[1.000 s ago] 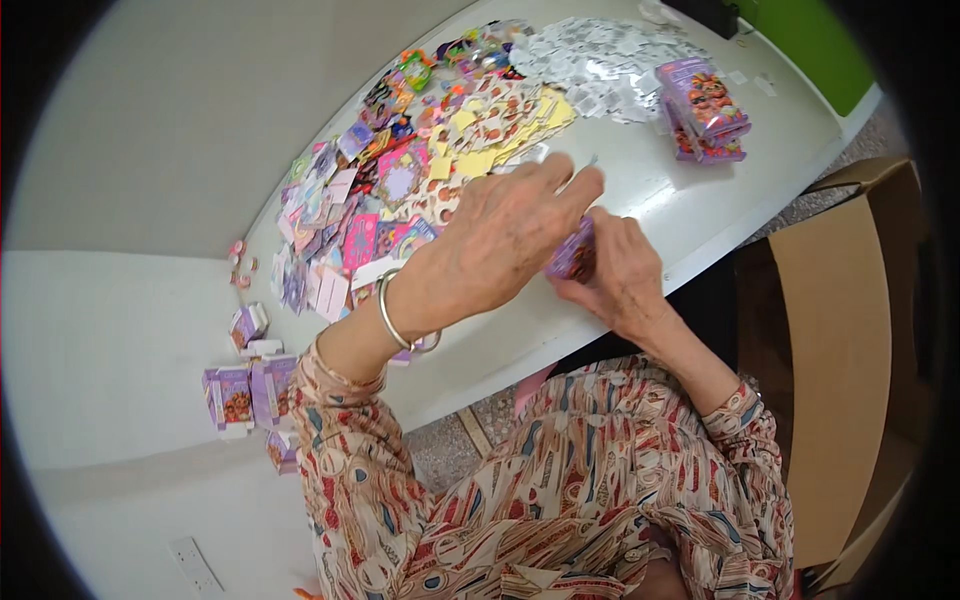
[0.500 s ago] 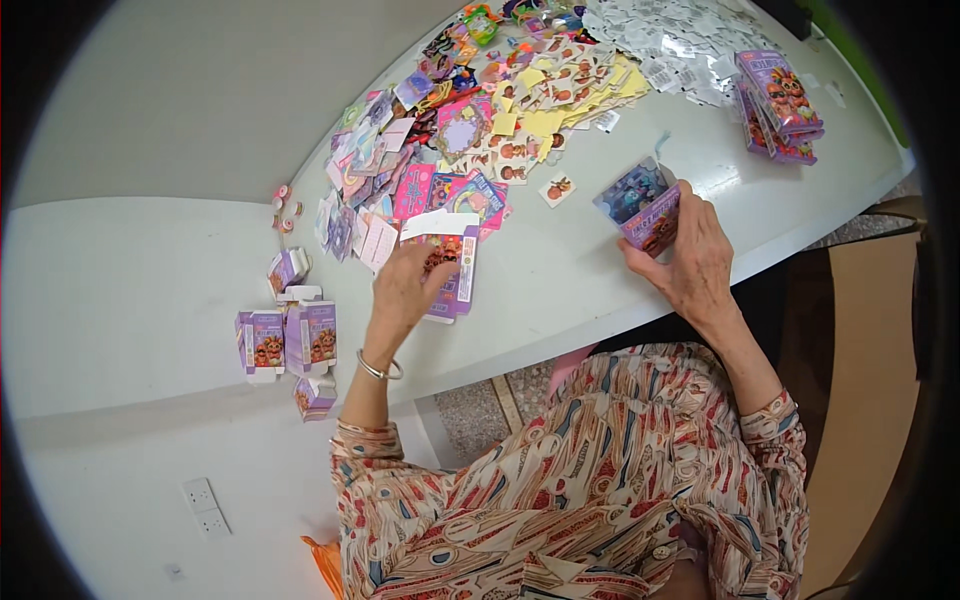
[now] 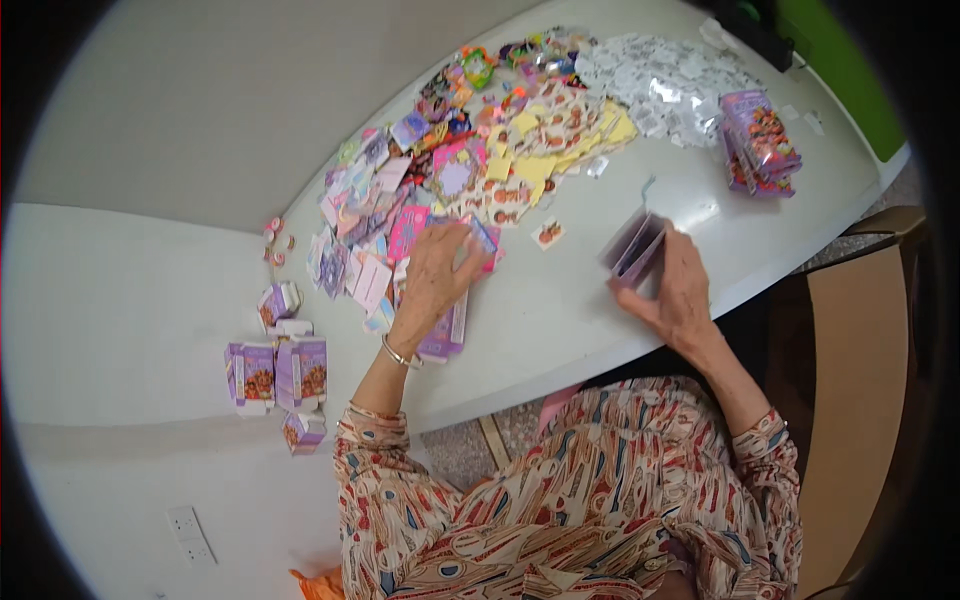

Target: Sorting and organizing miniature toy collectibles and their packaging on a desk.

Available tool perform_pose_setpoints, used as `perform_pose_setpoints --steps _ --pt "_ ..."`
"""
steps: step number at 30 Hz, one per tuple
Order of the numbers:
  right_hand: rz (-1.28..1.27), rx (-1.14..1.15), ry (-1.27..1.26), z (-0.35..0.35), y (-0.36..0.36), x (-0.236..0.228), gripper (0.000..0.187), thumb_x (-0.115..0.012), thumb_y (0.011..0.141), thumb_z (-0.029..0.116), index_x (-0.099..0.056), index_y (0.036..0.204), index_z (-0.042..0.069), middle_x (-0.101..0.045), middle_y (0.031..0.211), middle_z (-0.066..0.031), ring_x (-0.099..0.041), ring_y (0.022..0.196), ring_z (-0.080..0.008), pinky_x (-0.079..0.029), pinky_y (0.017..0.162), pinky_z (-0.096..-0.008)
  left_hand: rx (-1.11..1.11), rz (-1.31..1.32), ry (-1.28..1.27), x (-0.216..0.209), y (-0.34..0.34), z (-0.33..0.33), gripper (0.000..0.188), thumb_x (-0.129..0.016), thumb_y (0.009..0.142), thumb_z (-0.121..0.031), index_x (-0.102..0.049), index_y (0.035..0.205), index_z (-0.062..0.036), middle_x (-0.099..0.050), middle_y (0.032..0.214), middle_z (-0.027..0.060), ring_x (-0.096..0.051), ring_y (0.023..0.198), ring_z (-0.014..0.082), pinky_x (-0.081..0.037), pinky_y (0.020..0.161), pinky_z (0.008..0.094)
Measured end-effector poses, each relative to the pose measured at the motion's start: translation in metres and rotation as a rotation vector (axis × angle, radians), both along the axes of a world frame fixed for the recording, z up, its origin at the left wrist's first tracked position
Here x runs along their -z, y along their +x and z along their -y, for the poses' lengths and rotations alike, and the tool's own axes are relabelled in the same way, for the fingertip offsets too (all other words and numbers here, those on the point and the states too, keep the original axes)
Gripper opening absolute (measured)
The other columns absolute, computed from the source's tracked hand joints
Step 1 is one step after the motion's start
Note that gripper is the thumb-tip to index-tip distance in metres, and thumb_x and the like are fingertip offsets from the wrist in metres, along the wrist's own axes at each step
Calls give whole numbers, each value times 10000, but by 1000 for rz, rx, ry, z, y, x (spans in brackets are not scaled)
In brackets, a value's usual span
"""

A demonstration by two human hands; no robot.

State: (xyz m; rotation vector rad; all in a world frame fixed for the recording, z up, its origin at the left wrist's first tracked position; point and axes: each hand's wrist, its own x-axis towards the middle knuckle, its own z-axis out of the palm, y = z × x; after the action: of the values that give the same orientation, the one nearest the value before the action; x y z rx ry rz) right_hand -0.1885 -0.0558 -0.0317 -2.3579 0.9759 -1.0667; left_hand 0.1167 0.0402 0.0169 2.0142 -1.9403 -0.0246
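My left hand (image 3: 436, 275) rests with spread fingers on flat pink and purple cards (image 3: 405, 232) at the near edge of a big heap of colourful cards and stickers (image 3: 480, 150) on the white table (image 3: 570, 330). A flat purple carton (image 3: 447, 332) lies just under my left wrist. My right hand (image 3: 676, 285) holds a small open purple box (image 3: 634, 248) above the table, its open end tilted up and to the left. A single small sticker (image 3: 547, 233) lies between the two hands.
Several folded purple boxes (image 3: 275, 370) stand at the table's left end. A stack of flat purple cartons (image 3: 757, 140) lies at the far right beside a spread of white packets (image 3: 660, 80). A brown cardboard box (image 3: 860, 400) stands to my right.
My left hand has left the right hand and reached out to the card heap. My right hand has moved right and keeps hold of the small purple box.
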Motion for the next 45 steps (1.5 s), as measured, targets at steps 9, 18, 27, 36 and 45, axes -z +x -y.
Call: perform_pose_setpoints --steps 9,18,27,36,45 --pt "-8 25 16 2 5 -1 871 -822 669 283 -360 1310 -81 -534 1036 -204 -519 943 -343 -441 856 -412 -99 -116 -155 -23 46 107 344 -689 832 -300 -679 1002 -1 -682 937 147 -633 893 289 -482 788 394" --pt "-39 30 59 5 4 -3 868 -832 646 302 -377 1285 -70 -527 1024 -195 -516 934 -335 -433 842 -410 -291 61 -41 7 117 228 502 -699 748 -374 -649 1012 50 -661 906 248 -633 869 397 -496 773 440" --pt "-31 20 73 6 5 0 886 -841 624 306 -379 1278 -73 -526 1052 -194 -518 942 -344 -438 848 -414 -195 159 -183 42 121 231 242 -708 748 -260 -721 853 -43 -681 814 168 -633 797 381 -483 855 423" --pt "-10 27 63 3 5 -2 870 -833 631 290 -383 1284 -68 -526 1061 -189 -518 938 -339 -441 839 -410 -50 -430 -232 -36 71 166 284 -658 886 -222 -688 956 51 -677 1003 80 -604 974 153 -449 854 284" --pt "-43 52 47 7 13 -15 808 -788 664 355 -425 1231 -92 -562 912 -198 -545 838 -330 -454 779 -396 296 -861 505 -99 -18 109 291 -619 935 -246 -667 970 39 -610 994 8 -548 856 63 -449 804 229"
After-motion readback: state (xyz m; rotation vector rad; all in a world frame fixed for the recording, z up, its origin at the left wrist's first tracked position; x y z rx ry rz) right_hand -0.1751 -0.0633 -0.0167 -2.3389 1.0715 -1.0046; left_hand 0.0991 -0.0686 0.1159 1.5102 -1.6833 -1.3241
